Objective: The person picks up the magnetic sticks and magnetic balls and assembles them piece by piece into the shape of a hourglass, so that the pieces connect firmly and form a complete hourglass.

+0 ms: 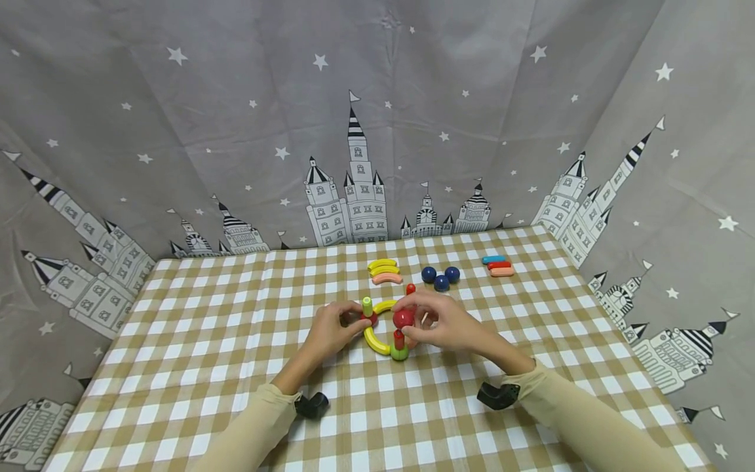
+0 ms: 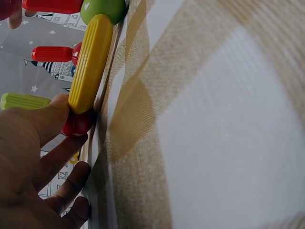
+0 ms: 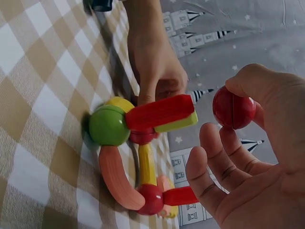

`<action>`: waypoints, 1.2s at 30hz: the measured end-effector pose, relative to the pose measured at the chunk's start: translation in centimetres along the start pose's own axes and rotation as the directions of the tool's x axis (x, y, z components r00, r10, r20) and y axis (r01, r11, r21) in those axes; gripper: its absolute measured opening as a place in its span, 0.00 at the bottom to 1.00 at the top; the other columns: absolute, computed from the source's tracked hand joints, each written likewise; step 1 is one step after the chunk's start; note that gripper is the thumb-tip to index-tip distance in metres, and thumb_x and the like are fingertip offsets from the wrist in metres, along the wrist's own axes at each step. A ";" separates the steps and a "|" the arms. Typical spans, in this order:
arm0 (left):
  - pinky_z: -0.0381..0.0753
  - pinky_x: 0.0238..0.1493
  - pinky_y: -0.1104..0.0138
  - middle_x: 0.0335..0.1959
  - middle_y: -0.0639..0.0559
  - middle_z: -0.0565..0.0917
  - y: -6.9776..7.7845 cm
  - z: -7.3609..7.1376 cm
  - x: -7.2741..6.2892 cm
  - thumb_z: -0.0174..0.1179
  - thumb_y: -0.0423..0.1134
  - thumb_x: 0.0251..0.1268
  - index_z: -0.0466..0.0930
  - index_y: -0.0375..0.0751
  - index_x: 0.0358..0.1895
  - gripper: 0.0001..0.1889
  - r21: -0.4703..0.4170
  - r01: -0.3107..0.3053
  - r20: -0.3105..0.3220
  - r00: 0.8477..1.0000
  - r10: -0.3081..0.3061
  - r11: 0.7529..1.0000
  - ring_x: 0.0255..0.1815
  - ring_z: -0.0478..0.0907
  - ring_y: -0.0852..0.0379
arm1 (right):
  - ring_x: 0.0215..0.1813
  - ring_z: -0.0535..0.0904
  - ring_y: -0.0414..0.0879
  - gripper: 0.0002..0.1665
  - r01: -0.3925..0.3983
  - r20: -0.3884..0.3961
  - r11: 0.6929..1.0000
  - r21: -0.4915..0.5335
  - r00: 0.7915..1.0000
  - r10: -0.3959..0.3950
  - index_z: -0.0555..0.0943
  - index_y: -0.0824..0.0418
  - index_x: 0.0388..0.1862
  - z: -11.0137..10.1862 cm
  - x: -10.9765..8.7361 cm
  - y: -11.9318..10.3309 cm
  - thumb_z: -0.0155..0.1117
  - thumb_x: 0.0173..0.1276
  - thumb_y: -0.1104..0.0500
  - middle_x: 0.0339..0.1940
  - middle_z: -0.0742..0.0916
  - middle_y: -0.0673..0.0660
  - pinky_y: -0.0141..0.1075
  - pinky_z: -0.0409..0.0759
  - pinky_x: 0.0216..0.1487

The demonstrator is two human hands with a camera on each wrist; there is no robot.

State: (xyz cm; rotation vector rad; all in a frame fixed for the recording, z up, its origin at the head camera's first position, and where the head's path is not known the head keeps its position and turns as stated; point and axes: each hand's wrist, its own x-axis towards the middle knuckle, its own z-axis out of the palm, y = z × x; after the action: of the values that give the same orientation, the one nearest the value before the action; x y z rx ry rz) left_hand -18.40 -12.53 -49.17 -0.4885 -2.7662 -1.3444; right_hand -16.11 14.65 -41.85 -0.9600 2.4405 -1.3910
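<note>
A triangular ring of curved sticks and balls lies on the checked cloth, with upright sticks standing in its balls. My left hand [image 1: 333, 328] pinches the ring's left red ball [image 2: 78, 123] between thumb and fingers; a light green stick [image 1: 367, 306] rises from it. My right hand [image 1: 442, 321] holds a loose, grooved red ball [image 3: 233, 109] by its fingertips, near the upright red stick [image 3: 159, 116] in the green ball [image 3: 108, 125]. Yellow curved sticks [image 2: 90, 64] and a salmon curved stick [image 3: 118, 179] join the balls. Another red ball [image 3: 151, 199] bears a red stick.
Behind the ring lie yellow and salmon curved sticks [image 1: 384, 269]. Several dark blue balls [image 1: 442, 283] sit to their right. Farther right are blue, red and salmon straight sticks [image 1: 500, 265]. A grey castle-print curtain [image 1: 236, 131] hangs behind the table.
</note>
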 end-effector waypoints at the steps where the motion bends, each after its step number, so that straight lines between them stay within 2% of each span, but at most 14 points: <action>1: 0.80 0.39 0.61 0.35 0.54 0.88 0.0 0.0 0.0 0.77 0.39 0.59 0.89 0.41 0.43 0.12 0.000 0.002 0.000 1.000 -0.002 1.000 0.34 0.79 0.59 | 0.37 0.83 0.43 0.20 0.005 0.006 1.000 -0.005 1.000 -0.005 0.82 0.57 0.59 0.1 0.0 0.0 0.72 0.68 0.60 0.44 0.84 0.49 0.37 0.84 0.38; 9: 0.79 0.38 0.65 0.35 0.54 0.87 0.1 0.0 0.0 0.76 0.39 0.59 0.89 0.41 0.44 0.12 0.004 0.021 0.012 1.000 -0.021 1.000 0.33 0.78 0.59 | 0.38 0.79 0.44 0.23 -0.024 0.054 0.999 -0.047 0.998 0.027 0.83 0.56 0.61 0.6 0.0 -0.1 0.72 0.68 0.58 0.44 0.82 0.48 0.35 0.82 0.37; 18: 0.79 0.37 0.67 0.36 0.55 0.88 -0.1 0.0 0.1 0.76 0.39 0.60 0.89 0.41 0.44 0.12 -0.018 0.024 0.021 1.000 -0.023 1.000 0.33 0.79 0.61 | 0.38 0.80 0.45 0.24 -0.032 0.032 0.999 -0.016 0.999 0.033 0.81 0.54 0.63 1.1 -0.3 0.1 0.73 0.69 0.55 0.46 0.83 0.48 0.35 0.82 0.37; 20: 0.79 0.37 0.68 0.36 0.56 0.88 -0.1 0.0 0.1 0.76 0.40 0.60 0.89 0.42 0.44 0.11 -0.025 0.028 0.024 0.999 -0.027 0.999 0.33 0.79 0.62 | 0.37 0.81 0.44 0.25 -0.026 0.012 1.000 0.000 1.000 0.026 0.80 0.54 0.63 1.3 -0.4 0.3 0.74 0.69 0.55 0.46 0.84 0.48 0.34 0.81 0.36; 27: 0.79 0.37 0.67 0.35 0.56 0.88 -0.1 -0.1 0.1 0.76 0.40 0.60 0.89 0.42 0.44 0.11 -0.018 0.024 0.021 0.999 -0.024 1.000 0.33 0.79 0.61 | 0.37 0.82 0.46 0.26 -0.075 -0.085 0.992 0.100 0.993 0.083 0.77 0.58 0.62 2.4 -1.2 0.9 0.75 0.68 0.57 0.47 0.85 0.51 0.34 0.82 0.35; 36: 0.79 0.36 0.66 0.33 0.56 0.88 -0.3 0.0 0.1 0.76 0.40 0.59 0.89 0.42 0.42 0.10 0.001 -0.023 0.000 1.000 0.023 1.000 0.32 0.80 0.62 | 0.37 0.83 0.46 0.22 -0.050 -0.155 0.992 0.113 0.986 0.067 0.78 0.55 0.60 3.1 -0.9 1.3 0.72 0.70 0.58 0.48 0.86 0.51 0.34 0.82 0.35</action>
State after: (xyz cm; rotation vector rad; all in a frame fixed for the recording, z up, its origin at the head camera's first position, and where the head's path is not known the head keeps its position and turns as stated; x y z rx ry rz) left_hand -18.59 -12.64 -49.39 -0.5189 -2.7515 -1.3384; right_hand -14.59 13.48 -44.74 -0.7741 2.4506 -1.6193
